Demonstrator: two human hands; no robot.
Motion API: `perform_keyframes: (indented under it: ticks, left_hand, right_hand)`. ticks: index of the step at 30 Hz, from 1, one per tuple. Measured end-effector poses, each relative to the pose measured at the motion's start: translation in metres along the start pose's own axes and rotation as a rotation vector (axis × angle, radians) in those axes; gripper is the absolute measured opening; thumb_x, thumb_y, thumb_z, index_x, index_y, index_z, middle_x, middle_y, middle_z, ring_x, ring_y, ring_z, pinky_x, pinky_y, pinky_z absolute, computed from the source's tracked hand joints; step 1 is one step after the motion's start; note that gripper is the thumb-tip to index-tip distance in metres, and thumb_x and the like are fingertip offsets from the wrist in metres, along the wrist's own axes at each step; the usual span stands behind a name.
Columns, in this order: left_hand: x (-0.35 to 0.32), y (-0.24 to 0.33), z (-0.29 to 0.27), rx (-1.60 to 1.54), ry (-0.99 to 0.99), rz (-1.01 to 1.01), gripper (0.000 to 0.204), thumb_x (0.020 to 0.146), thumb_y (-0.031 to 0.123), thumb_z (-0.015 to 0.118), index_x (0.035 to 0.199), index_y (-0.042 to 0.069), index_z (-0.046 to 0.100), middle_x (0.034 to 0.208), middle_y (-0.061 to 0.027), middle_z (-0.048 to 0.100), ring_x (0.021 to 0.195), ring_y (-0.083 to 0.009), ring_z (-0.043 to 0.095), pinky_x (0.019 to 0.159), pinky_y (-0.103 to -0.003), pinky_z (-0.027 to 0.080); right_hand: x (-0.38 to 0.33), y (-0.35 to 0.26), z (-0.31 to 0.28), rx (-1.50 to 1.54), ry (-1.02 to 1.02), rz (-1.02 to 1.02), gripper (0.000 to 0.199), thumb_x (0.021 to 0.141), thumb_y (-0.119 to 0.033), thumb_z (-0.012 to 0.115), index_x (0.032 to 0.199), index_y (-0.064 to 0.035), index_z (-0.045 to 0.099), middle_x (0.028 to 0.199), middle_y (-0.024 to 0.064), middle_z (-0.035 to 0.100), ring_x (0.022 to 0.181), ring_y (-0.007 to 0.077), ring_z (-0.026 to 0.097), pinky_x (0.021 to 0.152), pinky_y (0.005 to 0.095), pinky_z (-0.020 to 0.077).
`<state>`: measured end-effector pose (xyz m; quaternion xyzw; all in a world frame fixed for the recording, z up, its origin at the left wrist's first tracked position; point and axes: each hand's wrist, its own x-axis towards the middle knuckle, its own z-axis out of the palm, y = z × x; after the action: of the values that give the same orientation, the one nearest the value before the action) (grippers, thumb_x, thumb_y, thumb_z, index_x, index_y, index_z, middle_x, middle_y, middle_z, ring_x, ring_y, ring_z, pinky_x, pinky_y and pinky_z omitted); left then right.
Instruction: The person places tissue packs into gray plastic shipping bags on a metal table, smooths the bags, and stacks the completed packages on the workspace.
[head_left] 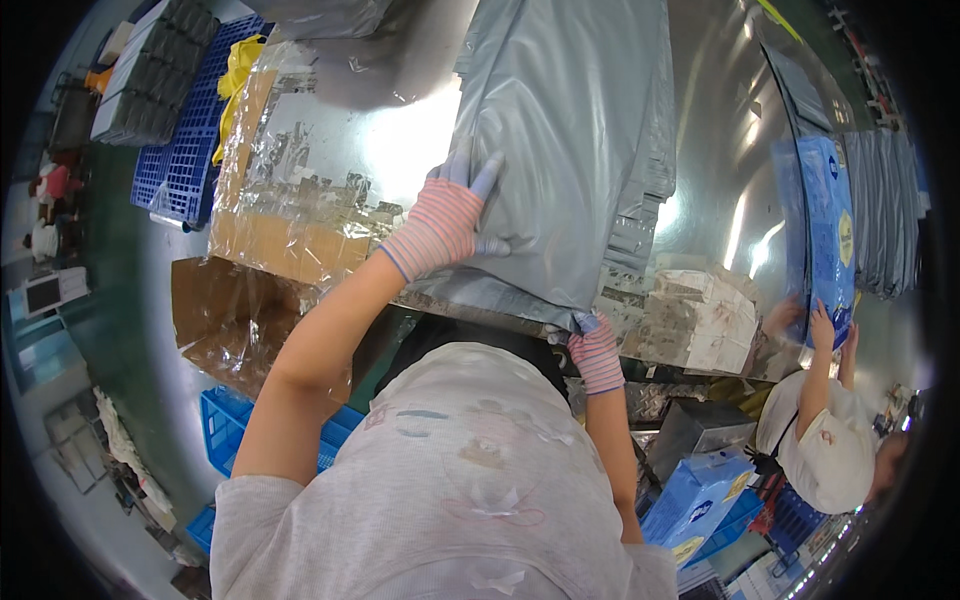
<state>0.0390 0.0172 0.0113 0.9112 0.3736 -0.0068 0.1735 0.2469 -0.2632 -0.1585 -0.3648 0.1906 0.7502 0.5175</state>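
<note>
A stack of large grey plastic bags [570, 130] lies lengthwise on the shiny metal table in front of me. My left hand [455, 205], in a pink-striped glove with grey fingers, rests on the left side of the top bag with its fingers spread. At the table's near edge, my right hand [597, 352], gloved alike, is closed round the gathered near end of the bag. Its fingertips are partly hidden by the folded plastic.
Taped cardboard [290, 235] covers the table's left edge above an open carton [225, 310]. A blue crate [215, 420] stands below. At right, another person [820, 440] handles a blue package [825, 230]; another blue package [695, 505] sits lower right.
</note>
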Motion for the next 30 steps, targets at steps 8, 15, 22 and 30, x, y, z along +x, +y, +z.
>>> perform_keyframes:
  ticks: [8,15,22,30]
  left_hand:
    - [0.005,-0.011,0.017,-0.011,0.013,-0.090,0.104,0.053,0.032,0.081,0.137,0.012,0.022,0.139,-0.0282,0.018,0.116,-0.0416,0.041,0.096,-0.041,0.038]
    - [-0.052,-0.081,0.092,-1.138,0.076,-0.583,0.081,0.076,0.010,0.068,0.139,0.004,0.018,0.121,-0.0150,0.049,0.108,-0.0192,0.051,0.090,-0.031,0.045]
    - [-0.053,-0.053,0.033,-1.975,-0.079,-0.690,0.068,0.079,0.019,0.065,0.133,-0.003,0.029,0.107,-0.0135,0.056,0.054,-0.0076,0.051,0.045,-0.017,0.041]
    - [0.038,-0.055,0.023,-2.011,0.208,-0.724,0.063,0.083,0.031,0.060,0.128,-0.005,0.036,0.073,-0.0054,0.055,0.052,-0.0081,0.046,0.041,-0.018,0.035]
  right_hand:
    - [-0.029,-0.041,0.080,-0.349,0.001,-0.234,0.019,0.086,-0.025,0.056,0.086,-0.0054,0.058,0.071,0.0079,0.060,0.058,0.0161,0.054,0.049,0.0270,0.0439]
    - [0.006,-0.071,0.133,0.246,0.337,-0.321,0.017,0.081,-0.026,0.061,0.075,-0.0116,0.056,0.072,0.0018,0.059,0.060,0.0187,0.051,0.056,0.0341,0.0427]
    - [0.005,-0.094,0.156,0.179,0.161,-0.159,0.022,0.083,-0.034,0.054,0.073,-0.0148,0.055,0.061,-0.0017,0.051,0.049,0.0170,0.045,0.043,0.0294,0.0370]
    - [0.012,-0.118,0.199,0.033,0.763,-0.315,0.024,0.083,-0.038,0.056,0.077,-0.0145,0.060,0.064,-0.0044,0.055,0.052,0.0110,0.047,0.051,0.0266,0.0435]
